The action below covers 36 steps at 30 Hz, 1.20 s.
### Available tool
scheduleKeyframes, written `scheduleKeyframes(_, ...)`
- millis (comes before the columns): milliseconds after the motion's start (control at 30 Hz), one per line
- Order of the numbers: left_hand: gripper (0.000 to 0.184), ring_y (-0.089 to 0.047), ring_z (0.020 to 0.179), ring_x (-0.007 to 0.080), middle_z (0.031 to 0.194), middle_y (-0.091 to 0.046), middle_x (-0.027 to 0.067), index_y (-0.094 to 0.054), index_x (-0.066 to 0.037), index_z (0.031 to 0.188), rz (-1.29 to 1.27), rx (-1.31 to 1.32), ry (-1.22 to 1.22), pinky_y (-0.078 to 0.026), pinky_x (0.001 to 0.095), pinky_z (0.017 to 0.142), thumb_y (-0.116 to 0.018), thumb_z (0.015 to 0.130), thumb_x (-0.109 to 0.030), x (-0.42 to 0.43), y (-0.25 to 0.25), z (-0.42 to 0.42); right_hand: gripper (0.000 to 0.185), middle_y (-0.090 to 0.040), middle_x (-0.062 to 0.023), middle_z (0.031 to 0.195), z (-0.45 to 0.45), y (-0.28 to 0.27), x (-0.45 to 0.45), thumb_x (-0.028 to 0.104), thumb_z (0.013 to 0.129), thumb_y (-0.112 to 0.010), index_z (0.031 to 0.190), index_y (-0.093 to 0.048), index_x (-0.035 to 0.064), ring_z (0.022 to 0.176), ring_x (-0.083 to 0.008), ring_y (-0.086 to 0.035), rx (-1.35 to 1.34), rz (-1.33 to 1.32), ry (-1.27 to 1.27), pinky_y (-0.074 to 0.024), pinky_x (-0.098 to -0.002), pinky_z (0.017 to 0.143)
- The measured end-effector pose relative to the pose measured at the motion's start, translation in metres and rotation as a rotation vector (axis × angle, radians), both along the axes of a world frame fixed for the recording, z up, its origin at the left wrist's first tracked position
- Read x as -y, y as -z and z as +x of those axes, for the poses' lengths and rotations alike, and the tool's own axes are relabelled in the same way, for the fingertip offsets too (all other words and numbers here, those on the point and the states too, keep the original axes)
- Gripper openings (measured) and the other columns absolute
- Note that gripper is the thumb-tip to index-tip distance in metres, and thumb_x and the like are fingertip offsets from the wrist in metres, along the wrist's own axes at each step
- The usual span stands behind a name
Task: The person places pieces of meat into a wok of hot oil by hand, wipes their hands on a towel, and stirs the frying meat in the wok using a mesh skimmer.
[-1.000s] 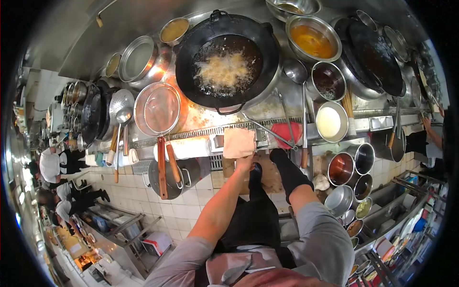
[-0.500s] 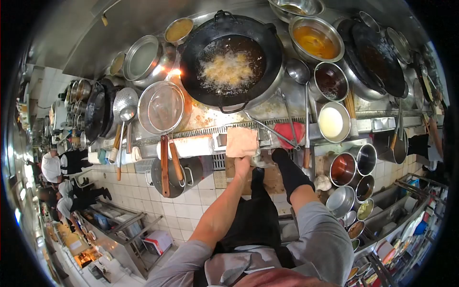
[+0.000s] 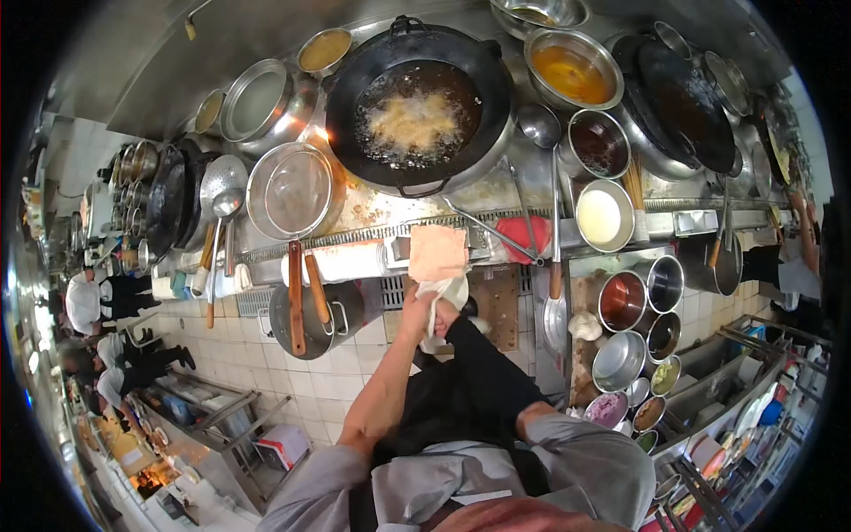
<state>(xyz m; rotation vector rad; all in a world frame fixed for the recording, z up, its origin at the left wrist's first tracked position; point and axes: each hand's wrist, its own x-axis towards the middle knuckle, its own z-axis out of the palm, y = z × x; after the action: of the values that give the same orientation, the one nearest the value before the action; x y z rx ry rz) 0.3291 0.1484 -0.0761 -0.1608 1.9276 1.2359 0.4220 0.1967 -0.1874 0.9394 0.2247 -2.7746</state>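
Observation:
Just in front of the counter edge, both my hands are closed on a white cloth (image 3: 450, 291). My left hand (image 3: 417, 315) grips it on the left. My right hand (image 3: 446, 319), below a long black sleeve, holds it on the right. Right above the cloth, a folded pale orange cloth (image 3: 438, 252) lies on the counter edge. Beyond it a large black wok (image 3: 350, 106) holds dark, bubbling oil with a pale golden mass of food (image 3: 412, 124) frying in it. A pair of tongs (image 3: 487, 232) rests between the wok and a red cloth (image 3: 525, 238).
Left of the wok lies a wire strainer (image 3: 291, 188), its handles jutting over a big pot (image 3: 341, 306). To the right are a long-handled ladle (image 3: 540, 126), a pot of dark liquid (image 3: 598, 144) and a pot of cream-coloured liquid (image 3: 601, 216). Several containers stand lower right. Other people stand far left.
My right hand has come in from the right to join my left. The white cloth is now between them; my left hand has let go of the orange cloth and drawn back.

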Motion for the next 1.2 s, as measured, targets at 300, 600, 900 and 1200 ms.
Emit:
scheduleKeyframes(300, 0.039, -0.067, 0.088, 0.0327, 0.098, -0.069, 0.0216, -0.064, 0.005, 0.109, 0.163, 0.103, -0.081, -0.052, 0.0437, 0.078, -0.053, 0.098, -0.032, -0.013, 0.047, -0.005, 0.02, -0.06, -0.0161, 0.062, -0.02, -0.052, -0.02, 0.018, 0.087, -0.061, 0.074, -0.059, 0.0034, 0.05, -0.031, -0.059, 0.167, 0.714, 0.091, -0.0463, -0.0462, 0.049)
scheduleKeyframes(600, 0.049, -0.063, 0.095, 0.026, 0.116, -0.065, 0.0185, -0.055, 0.008, 0.127, -0.089, -0.042, 0.287, -0.05, 0.0414, 0.079, -0.05, 0.099, -0.032, 0.0, 0.009, 0.0, 0.034, -0.065, -0.0083, 0.132, -0.003, 0.067, 0.014, 0.029, 0.104, -0.048, 0.13, -0.062, 0.011, 0.117, -0.0225, -0.062, -0.032, 0.378, 0.469, -0.0485, -0.0366, 0.101)
scheduleKeyframes(900, 0.045, -0.067, 0.097, 0.0324, 0.113, -0.069, 0.0165, -0.057, -0.001, 0.131, 0.49, 0.603, -0.527, -0.055, 0.0443, 0.086, -0.049, 0.103, -0.036, -0.014, 0.026, -0.009, 0.034, -0.066, -0.02, 0.127, -0.056, -0.027, -0.011, 0.028, 0.092, -0.063, 0.12, -0.064, 0.0099, 0.115, -0.0343, -0.063, 0.345, 1.337, -0.339, -0.0516, -0.0392, 0.093)
scheduleKeyframes(1200, 0.031, -0.067, 0.09, 0.0226, 0.107, -0.069, 0.0155, -0.061, 0.004, 0.12, 0.324, 0.321, 0.007, -0.053, 0.0354, 0.076, -0.057, 0.1, -0.019, 0.025, -0.043, -0.015, 0.037, -0.067, -0.0223, 0.119, -0.052, -0.031, -0.05, 0.028, 0.092, -0.063, 0.118, -0.064, 0.0013, 0.109, -0.0351, -0.064, 0.139, 1.12, -0.216, -0.0509, -0.0404, 0.09)
